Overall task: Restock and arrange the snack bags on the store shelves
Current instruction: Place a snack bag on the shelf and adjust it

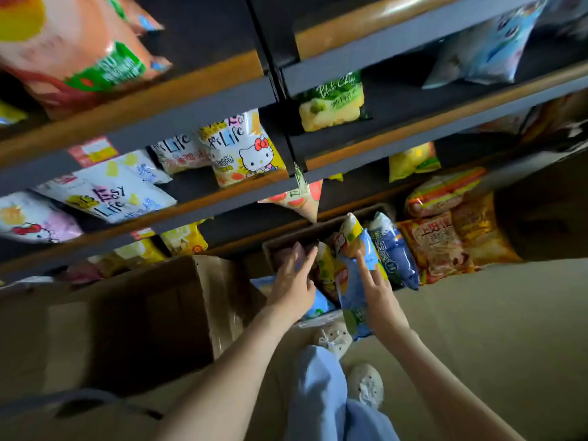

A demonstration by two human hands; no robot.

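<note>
Straight-fingered and empty, left hand (294,281) and right hand (378,291) flank the blue snack bag (350,291), which lies lengthwise away from them; the right hand touches it.

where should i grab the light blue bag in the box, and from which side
Probably by its crimped top end, coming from above. The light blue bag stands on end in the box, wedged between a yellow bag and a dark blue bag, so only the top sticks out free.
</note>
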